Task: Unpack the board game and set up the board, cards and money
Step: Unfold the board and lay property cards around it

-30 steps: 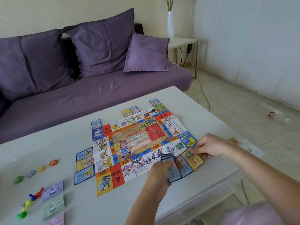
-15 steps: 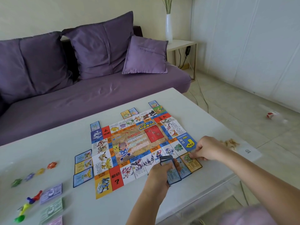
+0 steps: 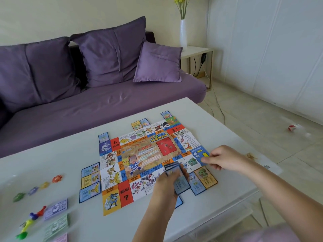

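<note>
The colourful game board (image 3: 139, 154) lies flat on the white table (image 3: 218, 119). My left hand (image 3: 166, 187) grips a stack of blue cards (image 3: 173, 167) above the board's near edge. My right hand (image 3: 222, 159) hovers at the board's blue right corner, fingers loosely curled, with nothing seen in them. An orange card (image 3: 206, 177) and a blue card (image 3: 196, 185) lie side by side just outside that corner. More cards (image 3: 90, 179) line the left edge and the far edge (image 3: 139, 124). Money notes (image 3: 56, 209) sit at the near left.
Small coloured tokens (image 3: 37, 186) and plastic pawns (image 3: 29, 224) lie at the left of the table. A purple sofa (image 3: 87, 105) stands behind it, and a side table with a white vase (image 3: 183, 32). A red and white ball (image 3: 291, 128) rests on the floor to the right.
My right hand has let go of the orange card and lifted away toward the board's blue corner. My left hand still holds the card stack in about the same place.
</note>
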Demonstrator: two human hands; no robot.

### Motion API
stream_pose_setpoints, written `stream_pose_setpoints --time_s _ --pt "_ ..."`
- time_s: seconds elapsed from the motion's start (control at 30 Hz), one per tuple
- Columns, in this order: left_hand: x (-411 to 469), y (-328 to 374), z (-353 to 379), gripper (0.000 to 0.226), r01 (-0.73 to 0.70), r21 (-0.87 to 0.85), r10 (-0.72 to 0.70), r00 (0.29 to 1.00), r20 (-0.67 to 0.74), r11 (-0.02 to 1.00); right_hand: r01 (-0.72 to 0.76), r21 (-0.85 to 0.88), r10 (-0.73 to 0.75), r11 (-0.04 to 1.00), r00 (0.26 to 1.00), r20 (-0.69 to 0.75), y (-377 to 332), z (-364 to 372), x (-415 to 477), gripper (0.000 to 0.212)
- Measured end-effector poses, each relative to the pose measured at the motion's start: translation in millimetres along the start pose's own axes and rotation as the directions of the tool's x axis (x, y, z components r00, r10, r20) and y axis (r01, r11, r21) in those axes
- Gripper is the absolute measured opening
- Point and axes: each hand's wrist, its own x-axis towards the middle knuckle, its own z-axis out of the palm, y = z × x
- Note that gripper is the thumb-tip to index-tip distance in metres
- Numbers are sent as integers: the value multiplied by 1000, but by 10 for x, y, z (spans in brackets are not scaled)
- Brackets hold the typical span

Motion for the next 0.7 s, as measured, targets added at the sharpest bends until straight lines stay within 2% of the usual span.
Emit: stream_pose_setpoints --time_s 0.1,0.2,0.27,0.4,0.5,0.57,0.7 --pt "-6 32 -85 10 -82 165 97 992 -80 983 102 190 -110 977 993 34 -215 8 -170 28" --pt "-22 34 -161 29 -103 189 127 985 -119 977 182 296 -215 938 973 84 -403 84 -303 17" --pt "-70 40 -174 32 -106 177 128 984 -122 979 212 262 -249 941 961 117 -479 177 -338 13" --pt "-143 28 -159 26 -103 140 109 993 -37 985 211 228 -251 951 955 161 -511 377 -326 18" --pt "-162 52 -182 28 -46 110 54 996 -71 993 202 216 -236 955 961 145 -512 442 -293 12" --pt "-174 68 -221 25 -12 72 18 996 -92 997 189 224 -222 956 966 134 -509 425 -275 9" --pt "-249 83 -306 11 16 26 -15 999 -48 1000 168 206 -198 964 971 137 -539 417 -249 11"
